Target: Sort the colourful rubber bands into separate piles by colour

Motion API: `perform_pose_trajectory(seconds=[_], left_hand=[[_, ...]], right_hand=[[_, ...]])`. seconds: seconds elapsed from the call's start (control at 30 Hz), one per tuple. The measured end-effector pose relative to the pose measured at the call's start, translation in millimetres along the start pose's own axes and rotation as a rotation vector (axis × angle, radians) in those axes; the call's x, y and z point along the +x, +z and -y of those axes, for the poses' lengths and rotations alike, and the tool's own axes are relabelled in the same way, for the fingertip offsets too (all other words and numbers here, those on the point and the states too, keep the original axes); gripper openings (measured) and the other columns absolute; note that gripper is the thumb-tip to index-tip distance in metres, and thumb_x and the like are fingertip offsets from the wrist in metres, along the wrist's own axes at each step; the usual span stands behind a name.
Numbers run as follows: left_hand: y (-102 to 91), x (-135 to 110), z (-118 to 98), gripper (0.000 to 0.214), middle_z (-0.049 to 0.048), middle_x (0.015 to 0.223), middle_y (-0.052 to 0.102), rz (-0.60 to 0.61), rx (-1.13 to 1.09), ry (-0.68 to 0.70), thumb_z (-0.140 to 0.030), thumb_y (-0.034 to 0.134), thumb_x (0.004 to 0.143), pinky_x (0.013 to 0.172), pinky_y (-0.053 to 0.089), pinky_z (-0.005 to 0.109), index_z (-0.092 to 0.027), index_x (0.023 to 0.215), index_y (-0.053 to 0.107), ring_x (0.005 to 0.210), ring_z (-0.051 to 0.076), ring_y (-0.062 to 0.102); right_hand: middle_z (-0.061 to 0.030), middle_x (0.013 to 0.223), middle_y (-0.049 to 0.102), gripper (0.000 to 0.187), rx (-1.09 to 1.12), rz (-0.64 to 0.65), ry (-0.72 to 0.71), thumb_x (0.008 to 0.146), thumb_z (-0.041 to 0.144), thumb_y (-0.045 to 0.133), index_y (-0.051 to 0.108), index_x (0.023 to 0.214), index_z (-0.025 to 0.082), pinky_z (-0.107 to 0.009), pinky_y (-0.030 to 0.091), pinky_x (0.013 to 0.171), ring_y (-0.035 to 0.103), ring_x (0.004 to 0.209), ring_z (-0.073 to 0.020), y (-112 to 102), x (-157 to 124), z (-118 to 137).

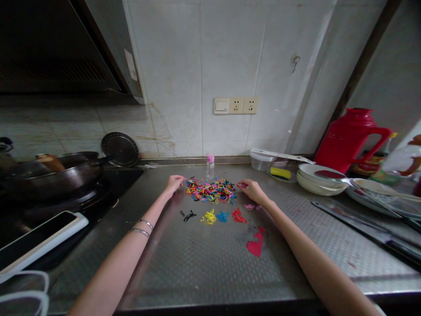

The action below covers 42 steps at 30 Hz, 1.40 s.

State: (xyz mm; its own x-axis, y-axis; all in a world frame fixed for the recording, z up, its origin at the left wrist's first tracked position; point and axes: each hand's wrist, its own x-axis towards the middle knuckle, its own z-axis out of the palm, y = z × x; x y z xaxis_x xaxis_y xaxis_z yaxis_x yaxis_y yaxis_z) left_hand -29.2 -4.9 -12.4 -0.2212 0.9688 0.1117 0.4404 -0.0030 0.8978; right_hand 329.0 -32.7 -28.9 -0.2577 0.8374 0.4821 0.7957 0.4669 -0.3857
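Note:
A heap of small rubber bands [212, 191] in mixed colours lies on the metal counter [194, 272]. At the heap's left edge is my left hand [174, 183], fingers drawn together; anything between them is too small to make out. My right hand [252, 190] rests by the right edge with fingers curled, and reddish-pink bits show at its fingertips. In front of the heap lie separate small groups: black bands [189, 216], yellow bands [209, 217], blue bands [222, 216], red bands [238, 215] and pink bands [250, 206]. Behind the heap stands a clear bottle [209, 169] with a pink cap.
A red torn patch [255, 245] is on the counter. To the left are a pan [55, 175] on the stove and a white-edged device [42, 241]. Bowls [319, 186], a knife [358, 224], a yellow sponge [280, 173] and a red thermos [345, 140] occupy the right.

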Motion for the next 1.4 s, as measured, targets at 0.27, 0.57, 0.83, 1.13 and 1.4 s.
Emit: perform_pose_trajectory(seconds=[0.27, 0.57, 0.83, 1.13, 1.4], left_hand=[[-9.5, 20.0, 15.3, 0.02, 0.0083, 0.083, 0.068, -0.137, 0.25, 0.183, -0.021, 0.055, 0.067, 0.069, 0.045, 0.025, -0.013, 0.08, 0.068, 0.076, 0.017, 0.061], [-4.3, 22.0, 16.4, 0.022, 0.0078, 0.09, 0.067, -0.063, 0.445, 0.205, -0.019, 0.053, 0.07, 0.074, 0.044, 0.023, -0.014, 0.087, 0.067, 0.082, 0.017, 0.061], [1.2, 39.3, 21.5, 0.027, 0.0106, 0.1, 0.065, -0.059, 0.575, 0.225, -0.025, 0.053, 0.073, 0.086, 0.039, 0.028, -0.015, 0.094, 0.066, 0.093, 0.021, 0.057], [5.2, 40.9, 24.7, 0.028, 0.0114, 0.105, 0.059, -0.025, 0.663, 0.272, -0.032, 0.051, 0.075, 0.091, 0.031, 0.041, -0.023, 0.096, 0.066, 0.104, 0.029, 0.045], [3.0, 34.1, 15.2, 0.019, 0.0061, 0.094, 0.065, -0.013, 0.595, 0.269, -0.031, 0.054, 0.073, 0.095, 0.024, 0.039, -0.024, 0.083, 0.069, 0.101, 0.025, 0.049]], right_hand=[[-0.005, 0.073, 0.067, 0.028, 0.169, 0.202, 0.131, 0.068, 0.023, 0.053, 0.066, 0.091, 0.012, -0.021, 0.044, 0.056, 0.058, 0.062, -0.0134, -31.7, 5.4, 5.1], [-0.0054, 0.069, 0.067, 0.025, 0.228, 0.747, 0.252, 0.06, 0.019, 0.055, 0.067, 0.08, 0.011, -0.018, 0.045, 0.049, 0.059, 0.061, -0.0133, -60.7, -0.2, 14.8], [-0.0061, 0.07, 0.068, 0.021, 0.319, 0.854, 0.33, 0.058, 0.023, 0.062, 0.068, 0.075, 0.013, -0.019, 0.048, 0.052, 0.06, 0.06, -0.0131, -62.2, -5.6, 19.2], [-0.0073, 0.075, 0.068, 0.026, 0.403, 0.785, 0.39, 0.066, 0.027, 0.059, 0.068, 0.086, 0.014, -0.018, 0.048, 0.05, 0.063, 0.062, -0.0138, -67.2, -5.4, 22.0], [-0.0072, 0.082, 0.068, 0.024, 0.346, 0.606, 0.318, 0.07, 0.024, 0.056, 0.066, 0.091, 0.015, -0.019, 0.046, 0.05, 0.062, 0.065, -0.0129, -71.7, -1.5, 20.9]])
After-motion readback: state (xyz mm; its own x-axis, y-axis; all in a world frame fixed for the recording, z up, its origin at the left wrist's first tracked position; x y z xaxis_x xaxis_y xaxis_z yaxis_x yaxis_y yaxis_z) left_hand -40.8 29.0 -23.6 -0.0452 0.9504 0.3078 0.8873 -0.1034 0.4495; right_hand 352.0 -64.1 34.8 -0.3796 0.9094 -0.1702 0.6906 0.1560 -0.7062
